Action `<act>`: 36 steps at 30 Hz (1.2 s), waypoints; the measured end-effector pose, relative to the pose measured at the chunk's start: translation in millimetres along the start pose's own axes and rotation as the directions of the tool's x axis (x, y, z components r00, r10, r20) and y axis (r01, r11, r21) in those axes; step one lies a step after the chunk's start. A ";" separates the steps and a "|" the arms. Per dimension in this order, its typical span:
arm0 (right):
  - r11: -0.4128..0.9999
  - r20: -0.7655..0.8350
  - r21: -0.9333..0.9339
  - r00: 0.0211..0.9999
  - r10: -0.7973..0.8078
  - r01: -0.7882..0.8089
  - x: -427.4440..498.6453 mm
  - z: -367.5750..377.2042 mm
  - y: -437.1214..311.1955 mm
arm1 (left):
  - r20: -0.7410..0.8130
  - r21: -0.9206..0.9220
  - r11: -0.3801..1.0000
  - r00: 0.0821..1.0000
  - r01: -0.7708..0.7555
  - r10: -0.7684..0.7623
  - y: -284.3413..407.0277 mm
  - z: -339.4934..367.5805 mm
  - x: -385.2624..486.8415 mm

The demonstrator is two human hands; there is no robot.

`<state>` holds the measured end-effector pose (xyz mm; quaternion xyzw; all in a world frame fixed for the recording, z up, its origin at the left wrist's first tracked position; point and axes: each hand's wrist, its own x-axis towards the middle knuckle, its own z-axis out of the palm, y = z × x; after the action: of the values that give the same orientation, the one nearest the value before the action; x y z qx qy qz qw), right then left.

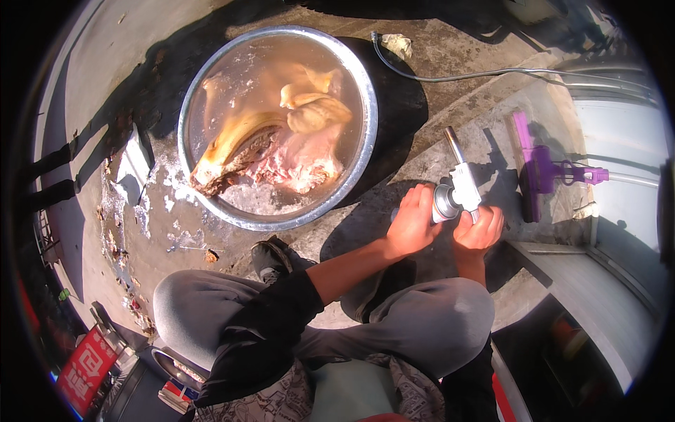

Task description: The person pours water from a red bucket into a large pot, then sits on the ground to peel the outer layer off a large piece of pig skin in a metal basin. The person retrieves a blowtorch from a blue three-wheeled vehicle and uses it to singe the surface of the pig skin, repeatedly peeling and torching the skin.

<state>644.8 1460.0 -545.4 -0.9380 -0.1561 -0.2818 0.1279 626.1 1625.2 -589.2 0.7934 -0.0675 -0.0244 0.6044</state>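
My left hand (414, 221) is wrapped around the gas canister (444, 203) of a blowtorch. With my right hand (479, 228) I grip the lower end of the white torch head (465, 187), near its base. The metal nozzle (454, 143) points up and to the left; no flame can be made out. Left of the torch stands a large round metal basin (372, 113) of murky water. Several pieces of meat lie in it: a large piece with yellowish skin (232, 134) and pink flesh (316, 158), and a rounded, browned piece (319, 113).
A purple sponge mop (543, 169) lies at the right beside a pale panel (622, 126). A hose (464, 76) crosses the ground behind the basin, near a crumpled pale scrap (398, 46). Wet ground with debris is at the left. A metal bowl (179, 366) and a red sign (87, 372) are at lower left.
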 end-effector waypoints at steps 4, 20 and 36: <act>1.000 0.003 -0.010 1.000 -0.002 0.002 -0.6 -4.0 -1.7 | -0.013 0.013 0.999 0.999 0.040 -0.040 5.8 -0.9 1.1; 0.995 -0.068 0.096 0.998 -0.017 0.023 -6.2 -2.1 -2.5 | 0.036 0.013 0.997 0.996 0.080 -0.080 9.4 -7.0 -0.9; 0.094 0.579 0.778 0.767 0.278 -0.621 -32.1 16.8 -17.0 | 0.107 -0.254 0.967 0.994 -0.002 0.030 17.4 -8.6 4.1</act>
<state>621.4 1474.0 -574.6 -0.6932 -0.0093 0.0632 0.7180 629.9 1628.3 -570.0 0.7067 -0.1035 -0.0717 0.6963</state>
